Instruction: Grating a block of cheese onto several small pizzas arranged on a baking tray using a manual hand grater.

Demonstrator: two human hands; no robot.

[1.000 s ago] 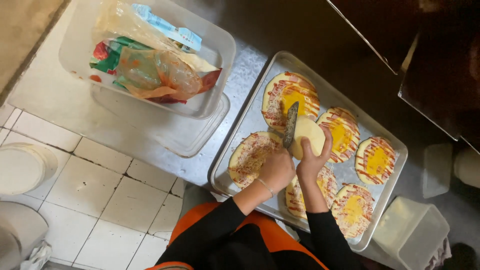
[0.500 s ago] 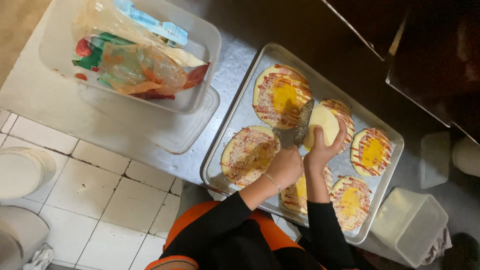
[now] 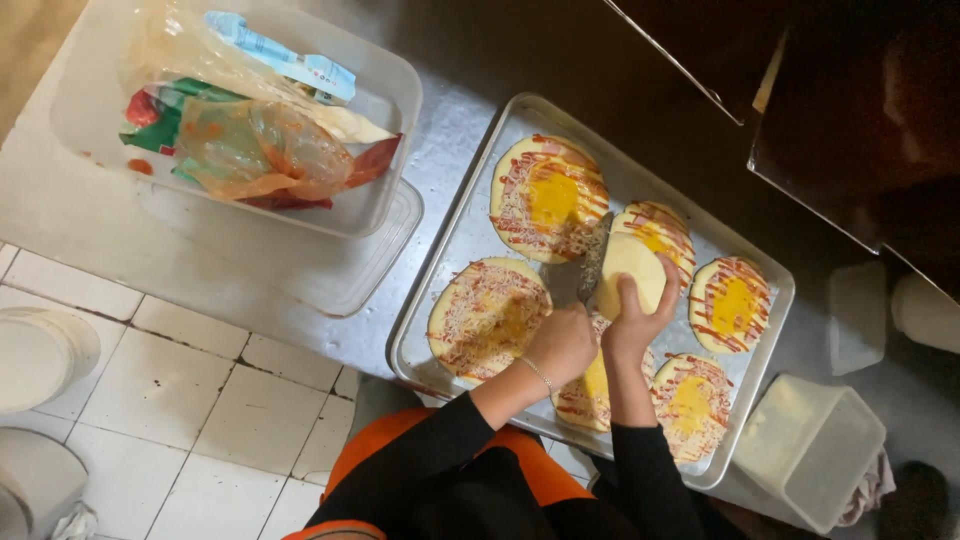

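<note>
A metal baking tray (image 3: 440,262) on a steel counter holds several small round pizzas with red sauce stripes and yellow cheese, such as the far one (image 3: 548,196) and the near left one (image 3: 486,318). My left hand (image 3: 562,345) grips the handle of a flat metal grater (image 3: 592,262) held tilted over the tray's middle. My right hand (image 3: 636,322) presses a pale yellow cheese block (image 3: 632,262) against the grater's face. Both arms wear black sleeves. The pizza under my hands is partly hidden.
A clear plastic tub (image 3: 90,95) with bags of ingredients rests on a clear lid (image 3: 330,280) left of the tray. A small lidded plastic box (image 3: 812,452) stands at the tray's right corner. A white bucket (image 3: 40,355) stands on the tiled floor. Dark cabinet upper right.
The cheese block has slid along the grater while both hands stayed over the tray's middle. The view has shifted slightly, so the tray and tub sit a little differently in frame.
</note>
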